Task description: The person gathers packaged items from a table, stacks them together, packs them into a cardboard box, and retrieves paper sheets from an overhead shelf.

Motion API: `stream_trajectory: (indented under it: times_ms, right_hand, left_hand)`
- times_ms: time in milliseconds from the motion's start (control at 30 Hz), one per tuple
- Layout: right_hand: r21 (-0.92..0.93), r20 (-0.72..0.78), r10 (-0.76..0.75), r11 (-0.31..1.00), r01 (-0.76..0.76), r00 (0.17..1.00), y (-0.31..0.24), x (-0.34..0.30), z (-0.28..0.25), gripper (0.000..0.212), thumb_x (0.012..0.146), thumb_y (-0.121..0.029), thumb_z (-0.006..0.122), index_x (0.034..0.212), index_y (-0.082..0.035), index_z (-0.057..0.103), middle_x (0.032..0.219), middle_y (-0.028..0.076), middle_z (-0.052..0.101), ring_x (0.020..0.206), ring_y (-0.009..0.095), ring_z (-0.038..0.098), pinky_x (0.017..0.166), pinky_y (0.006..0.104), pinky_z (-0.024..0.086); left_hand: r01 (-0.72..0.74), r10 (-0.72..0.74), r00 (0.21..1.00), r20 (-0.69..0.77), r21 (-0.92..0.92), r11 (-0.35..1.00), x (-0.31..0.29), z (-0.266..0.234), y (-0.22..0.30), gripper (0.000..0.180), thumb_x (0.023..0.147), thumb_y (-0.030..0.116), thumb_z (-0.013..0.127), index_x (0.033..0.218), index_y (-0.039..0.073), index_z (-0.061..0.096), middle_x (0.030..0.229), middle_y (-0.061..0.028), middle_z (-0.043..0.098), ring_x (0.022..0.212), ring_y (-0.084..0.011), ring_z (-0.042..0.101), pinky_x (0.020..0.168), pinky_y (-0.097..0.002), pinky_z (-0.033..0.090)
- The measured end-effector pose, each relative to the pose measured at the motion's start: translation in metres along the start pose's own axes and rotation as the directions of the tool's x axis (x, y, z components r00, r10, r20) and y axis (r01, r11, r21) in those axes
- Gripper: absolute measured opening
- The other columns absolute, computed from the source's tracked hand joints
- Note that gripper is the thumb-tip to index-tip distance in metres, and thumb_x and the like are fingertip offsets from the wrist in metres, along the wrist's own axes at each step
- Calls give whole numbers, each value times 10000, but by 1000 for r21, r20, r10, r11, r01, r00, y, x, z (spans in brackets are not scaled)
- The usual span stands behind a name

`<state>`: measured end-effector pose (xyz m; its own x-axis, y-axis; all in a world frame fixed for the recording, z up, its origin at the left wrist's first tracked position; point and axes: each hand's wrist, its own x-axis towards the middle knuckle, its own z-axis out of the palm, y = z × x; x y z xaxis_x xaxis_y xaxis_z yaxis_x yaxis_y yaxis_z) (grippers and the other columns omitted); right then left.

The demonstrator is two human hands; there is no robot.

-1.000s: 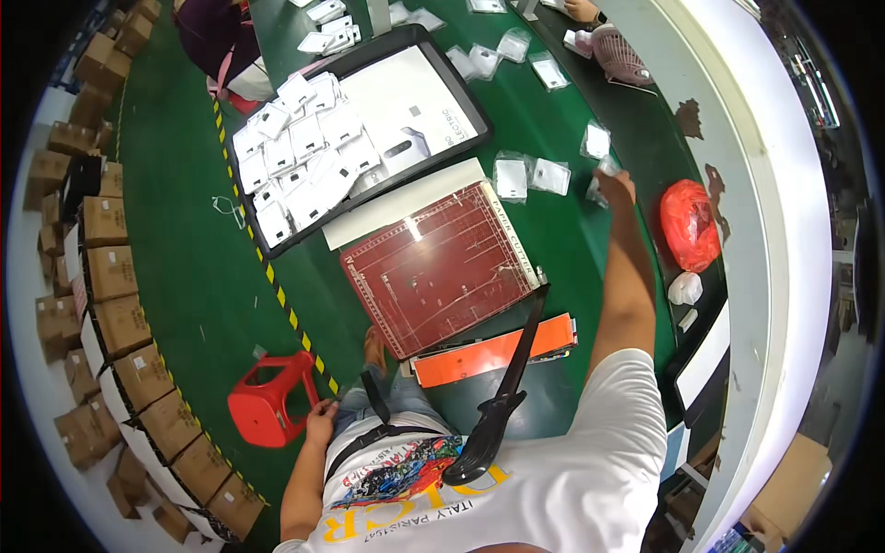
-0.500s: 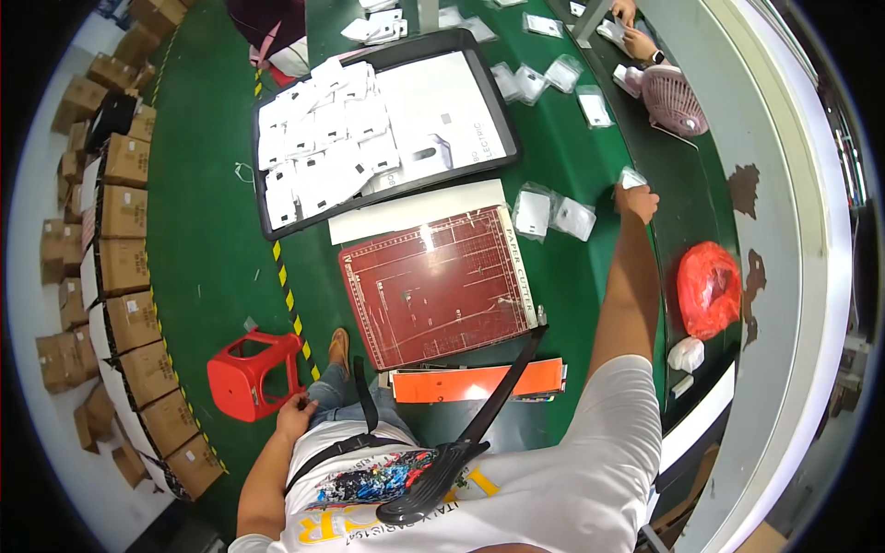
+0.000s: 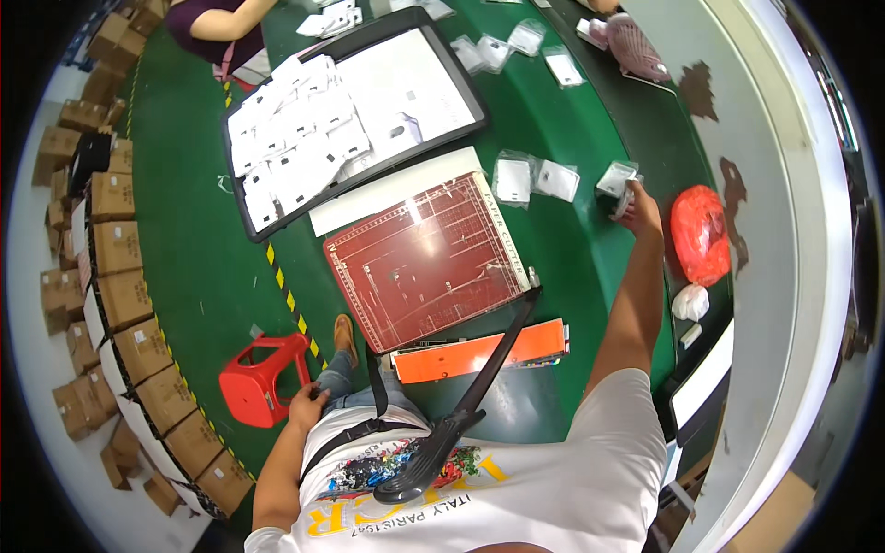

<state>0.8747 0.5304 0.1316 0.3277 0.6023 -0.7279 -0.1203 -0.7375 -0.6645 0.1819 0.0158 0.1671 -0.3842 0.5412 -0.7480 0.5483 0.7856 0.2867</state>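
Right of the red rectangular paper cutter (image 3: 424,263), the right hand (image 3: 638,210) curls its fingers at the edge of a clear plastic packet with white contents (image 3: 616,175), probably because something so flat grips best there; whether they pinch it, I cannot tell. Left of the cutter, the left hand (image 3: 309,403) hangs beside the thigh, its grip hidden. The green table (image 3: 581,263) carries the cutter; brown cardboard boxes (image 3: 117,244) stand far left of it.

The person over here wears a white T-shirt (image 3: 544,488) with short sleeves (image 3: 625,410). Across the front splashes a print (image 3: 355,475) in red, blue, green and black. Neckward of that print come large yellow letters (image 3: 336,523), with smaller dark lettering alongside. Waistward of it run a black strap (image 3: 327,447) and buckle (image 3: 365,429), then blue jeans (image 3: 339,376).
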Motion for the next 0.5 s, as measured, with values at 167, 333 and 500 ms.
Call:
stream_trajectory:
  times_ms: [167, 333, 500]
  right_hand:
    - [-344, -312, -214, 934, 99, 926, 23, 8, -54, 861, 777, -577, 685, 1328, 57, 499, 1173, 222, 622, 1032, 377, 627, 805, 530, 538]
    - [-840, -273, -540, 538, 77, 796, -9, -42, 43, 977, 772, -718, 584, 1444, -37, 383, 1301, 315, 556, 1235, 443, 537, 1039, 474, 431]
    - [-841, -386, -338, 512, -177, 858, -14, -42, 66, 894, 754, -588, 693, 1439, -92, 405, 1405, 268, 431, 1244, 400, 532, 1017, 466, 470]
  left_hand:
    - [-53, 52, 997, 54, 12, 999, 15, -3, 7, 533, 851, 393, 708, 1220, 16, 633, 1128, -206, 689, 1077, -311, 663, 930, -364, 505]
    - [-67, 66, 996, 53, 35, 997, 24, -13, 6, 542, 856, 407, 698, 1230, 22, 629, 1137, -206, 685, 1086, -304, 660, 940, -364, 500]
    - [-106, 102, 992, 80, 37, 994, 32, -15, 5, 554, 854, 414, 697, 1247, 33, 620, 1171, -192, 676, 1103, -303, 650, 960, -368, 490]
